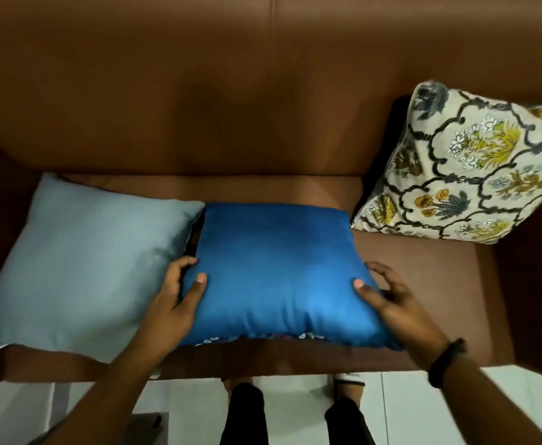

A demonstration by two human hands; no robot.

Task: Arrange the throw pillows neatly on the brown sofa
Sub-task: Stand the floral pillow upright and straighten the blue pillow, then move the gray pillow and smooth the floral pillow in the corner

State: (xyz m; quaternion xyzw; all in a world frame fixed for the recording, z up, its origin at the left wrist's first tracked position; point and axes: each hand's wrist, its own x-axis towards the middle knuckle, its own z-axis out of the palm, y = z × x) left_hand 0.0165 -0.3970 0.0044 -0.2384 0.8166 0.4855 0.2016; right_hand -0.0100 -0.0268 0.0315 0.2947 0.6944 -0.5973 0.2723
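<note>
A dark blue pillow (279, 271) lies flat in the middle of the brown sofa (199, 107) seat. My left hand (179, 293) grips its left edge, thumb on top and fingers tucked under. My right hand (388, 300) holds its right edge, thumb pressed on the fabric and fingers spread beside it. A light blue pillow (86, 268) lies flat at the left, its corner touching the dark blue one. A floral pillow (468, 168) leans in the sofa's right corner.
The sofa's backrest rises behind the pillows, and an armrest (533, 284) bounds the right side. White tiled floor (407, 409) runs along the seat's front edge. My legs (247, 415) stand against the sofa. A dark object (147, 425) sits at the bottom left.
</note>
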